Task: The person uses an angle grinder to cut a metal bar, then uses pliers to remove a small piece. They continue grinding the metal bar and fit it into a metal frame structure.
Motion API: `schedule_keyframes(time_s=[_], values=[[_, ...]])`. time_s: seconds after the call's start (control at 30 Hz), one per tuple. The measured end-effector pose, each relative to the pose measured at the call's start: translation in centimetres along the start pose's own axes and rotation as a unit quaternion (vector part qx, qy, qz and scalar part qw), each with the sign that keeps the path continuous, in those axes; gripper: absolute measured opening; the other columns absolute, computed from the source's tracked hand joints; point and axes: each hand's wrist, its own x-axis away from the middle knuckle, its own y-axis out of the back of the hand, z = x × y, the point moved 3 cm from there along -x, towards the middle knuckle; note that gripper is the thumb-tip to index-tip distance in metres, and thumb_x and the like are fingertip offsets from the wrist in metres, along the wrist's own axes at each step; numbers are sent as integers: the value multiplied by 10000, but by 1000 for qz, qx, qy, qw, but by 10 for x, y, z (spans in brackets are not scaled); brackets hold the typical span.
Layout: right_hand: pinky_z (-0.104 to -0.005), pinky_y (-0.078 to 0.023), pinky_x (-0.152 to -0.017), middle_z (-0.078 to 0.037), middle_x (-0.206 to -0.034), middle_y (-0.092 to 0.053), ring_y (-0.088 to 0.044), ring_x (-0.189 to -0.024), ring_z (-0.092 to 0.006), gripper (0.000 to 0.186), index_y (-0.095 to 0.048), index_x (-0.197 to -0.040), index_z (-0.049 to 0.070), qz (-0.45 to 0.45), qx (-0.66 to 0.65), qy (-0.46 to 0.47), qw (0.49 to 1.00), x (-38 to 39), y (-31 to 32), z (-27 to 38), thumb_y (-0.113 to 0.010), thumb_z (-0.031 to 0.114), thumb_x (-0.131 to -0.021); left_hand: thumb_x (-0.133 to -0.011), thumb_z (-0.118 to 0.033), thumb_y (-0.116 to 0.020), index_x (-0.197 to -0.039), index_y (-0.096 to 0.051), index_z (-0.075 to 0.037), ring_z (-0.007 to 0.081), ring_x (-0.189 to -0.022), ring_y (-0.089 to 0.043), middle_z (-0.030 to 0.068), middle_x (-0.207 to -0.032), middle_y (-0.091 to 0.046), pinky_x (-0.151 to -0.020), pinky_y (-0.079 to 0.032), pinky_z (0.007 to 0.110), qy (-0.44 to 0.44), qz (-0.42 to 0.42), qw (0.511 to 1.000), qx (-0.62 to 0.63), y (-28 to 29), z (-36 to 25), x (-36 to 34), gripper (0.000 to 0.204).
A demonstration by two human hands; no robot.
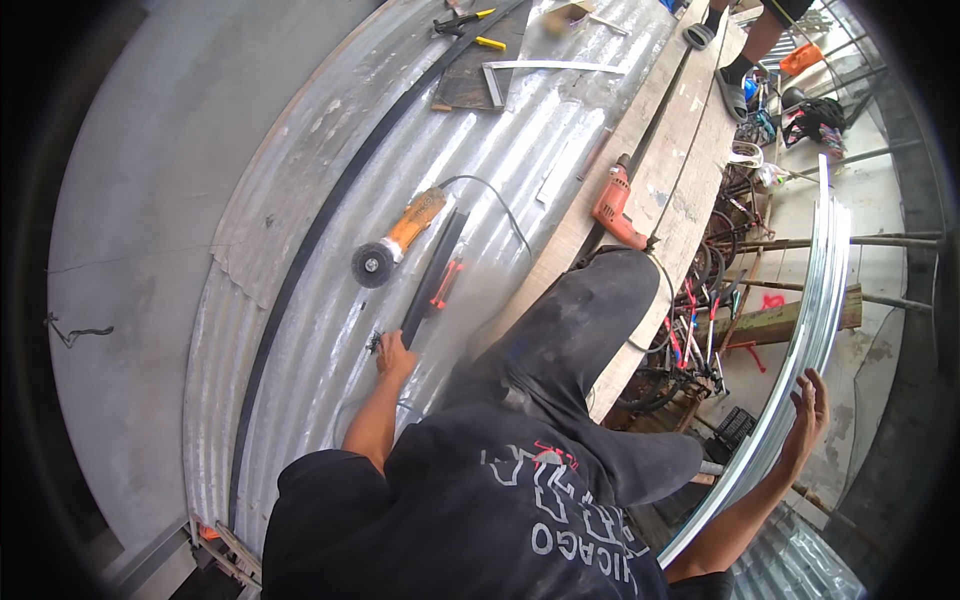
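Observation:
My left hand [395, 356] reaches down to the corrugated metal sheet [330, 330], at the near end of a dark metal bar [436, 268]. Its fingers are bent together over a small dark cluster; I cannot make out what they hold. Beside the bar lies a red-orange screwdriver-like tool [446, 284]. An orange angle grinder [408, 226] with a dark disc rests farther up. Out to the right, my right hand [811, 412] has its fingers curved and apart, next to a bundle of long shiny metal strips [832, 270]. Whether it touches them is unclear.
A red drill [618, 208] lies on wooden planks [670, 180] by my knee. Farther off are yellow-handled snips [470, 28] and a metal square [492, 84]. Another person's feet [732, 90] stand on the planks. Bicycles [705, 270] fill the lower area at right.

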Motion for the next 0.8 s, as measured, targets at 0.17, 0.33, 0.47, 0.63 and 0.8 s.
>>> schedule_keyframes(time_s=[0.17, 0.33, 0.47, 0.63, 0.8], values=[[-340, -489, -940, -93, -1249, -657, -623, -1147, -194, 437, -631, -1320, 36, 16, 33, 34, 999, -33, 3, 51, -616, 340, -1007, -790, -125, -678, -1455, -396, -159, 396, -1319, -447, 145, -1397, -454, -1063, -442, 535, 7, -17, 1000, 8, -16, 13, -16, 723], [-319, -488, -918, -82, -1238, -666, -624, -1142, -180, 409, -646, -1304, 46, 18, 28, 41, 999, -61, 0, 64, -625, 320, -1001, -772, -159, -729, -1470, -378, -128, 409, -1291, -465, 182, -1387, -460, -1065, -439, 501, -9, -18, 1000, 23, -21, -19, -35, 782], [-351, -487, -950, -88, -1248, -657, -620, -1156, -197, 443, -631, -1328, 60, 92, 104, 33, 990, -64, -27, 63, -606, 369, -1011, -767, -130, -747, -1445, -387, -128, 394, -1225, -506, 166, -1313, -470, -1018, -466, 506, -24, -58, 998, -7, -30, -16, -40, 767], [-352, -482, -916, -88, -1167, -667, -615, -1109, -183, 523, -641, -1311, 70, 136, 135, 30, 981, -50, -54, 69, -643, 460, -963, -790, -58, -707, -1337, -427, -112, 383, -1136, -548, 151, -1216, -468, -910, -521, 509, -51, -96, 993, -48, -33, -2, -42, 616], [-353, -494, -921, -111, -1112, -682, -631, -1058, -197, 463, -639, -1298, 19, 136, 96, 9, 986, -49, -64, 65, -653, 345, -970, -772, -55, -687, -1303, -426, -77, 445, -1090, -578, 187, -1182, -473, -901, -515, 548, -43, -95, 994, 34, -9, -9, -30, 592]])
